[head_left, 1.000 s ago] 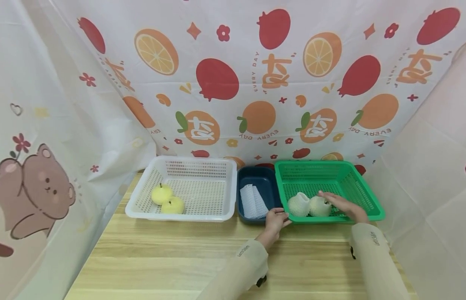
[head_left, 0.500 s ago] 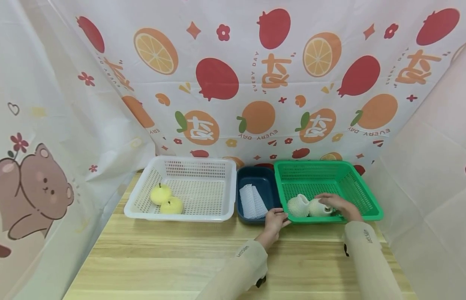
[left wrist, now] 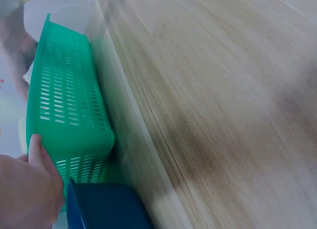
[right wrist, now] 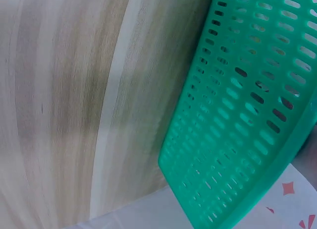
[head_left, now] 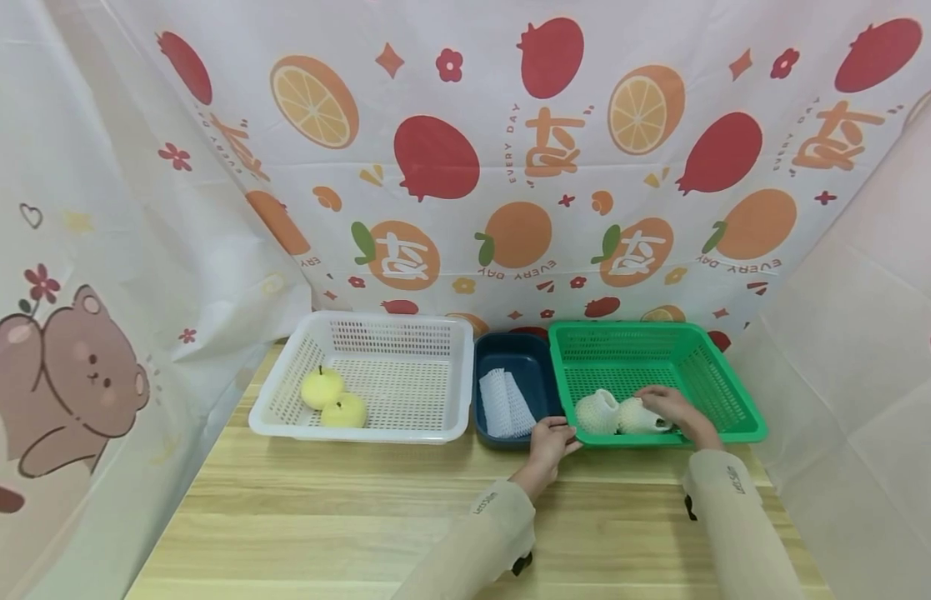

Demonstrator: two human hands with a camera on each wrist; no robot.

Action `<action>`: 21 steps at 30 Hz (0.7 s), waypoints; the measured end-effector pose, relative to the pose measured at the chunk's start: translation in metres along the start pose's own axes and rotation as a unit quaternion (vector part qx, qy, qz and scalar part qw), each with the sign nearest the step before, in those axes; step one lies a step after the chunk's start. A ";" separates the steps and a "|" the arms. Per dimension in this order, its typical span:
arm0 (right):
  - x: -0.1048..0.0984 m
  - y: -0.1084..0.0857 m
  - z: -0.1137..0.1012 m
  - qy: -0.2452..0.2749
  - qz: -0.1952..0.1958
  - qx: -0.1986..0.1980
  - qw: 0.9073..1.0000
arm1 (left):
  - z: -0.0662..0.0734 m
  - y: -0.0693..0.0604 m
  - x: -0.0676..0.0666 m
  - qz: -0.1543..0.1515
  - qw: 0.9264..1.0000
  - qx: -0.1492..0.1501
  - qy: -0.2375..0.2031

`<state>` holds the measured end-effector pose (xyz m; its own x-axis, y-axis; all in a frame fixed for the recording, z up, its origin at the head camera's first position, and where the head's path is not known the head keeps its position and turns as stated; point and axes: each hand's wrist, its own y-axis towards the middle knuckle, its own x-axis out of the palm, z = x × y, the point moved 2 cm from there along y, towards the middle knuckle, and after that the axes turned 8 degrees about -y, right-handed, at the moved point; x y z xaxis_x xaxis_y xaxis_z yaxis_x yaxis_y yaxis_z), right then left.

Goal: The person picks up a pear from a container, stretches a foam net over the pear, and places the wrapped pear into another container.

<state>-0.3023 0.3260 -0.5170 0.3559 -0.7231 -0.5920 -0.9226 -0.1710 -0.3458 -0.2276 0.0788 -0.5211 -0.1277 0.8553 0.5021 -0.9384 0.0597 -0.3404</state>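
Observation:
In the head view, two round fruits in cream foam net sleeves lie side by side at the front of the green basket [head_left: 752, 427]. The left netted fruit [head_left: 596, 412] has its sleeve opening tilted up. My right hand [head_left: 677, 410] holds the right netted fruit [head_left: 636, 419] from above, its fingers bent over the top; the thumb is hidden. That sleeve's opening faces right. My left hand [head_left: 549, 442] grips the green basket's front left corner. In the left wrist view its thumb [left wrist: 35, 148] lies over the rim. The basket wall mostly blocks the right wrist view.
A white basket [head_left: 360, 435] with two yellow pears [head_left: 343, 410] stands at the left. Between the baskets is a dark blue tray [head_left: 536, 367] holding flat white foam sleeves [head_left: 506, 404]. All stand on a wooden table [head_left: 322, 517], before a printed curtain [head_left: 465, 167].
My right hand has come down and left onto the right netted fruit, its fingers bending over it. The fruit has tipped, its sleeve opening turning to the right. My left hand stays put.

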 end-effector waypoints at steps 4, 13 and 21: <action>0.003 0.001 -0.003 -0.029 -0.011 0.017 0.999 | -0.001 0.000 0.000 -0.001 1.000 -0.001 -0.001; 0.010 0.003 -0.011 -0.057 -0.034 0.028 0.997 | -0.002 0.003 -0.001 -0.002 1.000 0.000 -0.001; 0.012 0.005 -0.009 -0.057 0.004 0.018 0.998 | -0.003 0.003 -0.001 0.004 1.000 -0.002 0.002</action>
<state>-0.3044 0.3108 -0.5195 0.3654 -0.6433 -0.6728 -0.9200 -0.1397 -0.3661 -0.2295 0.0800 -0.5248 -0.1344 0.8574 0.4968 -0.9363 0.0543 -0.3471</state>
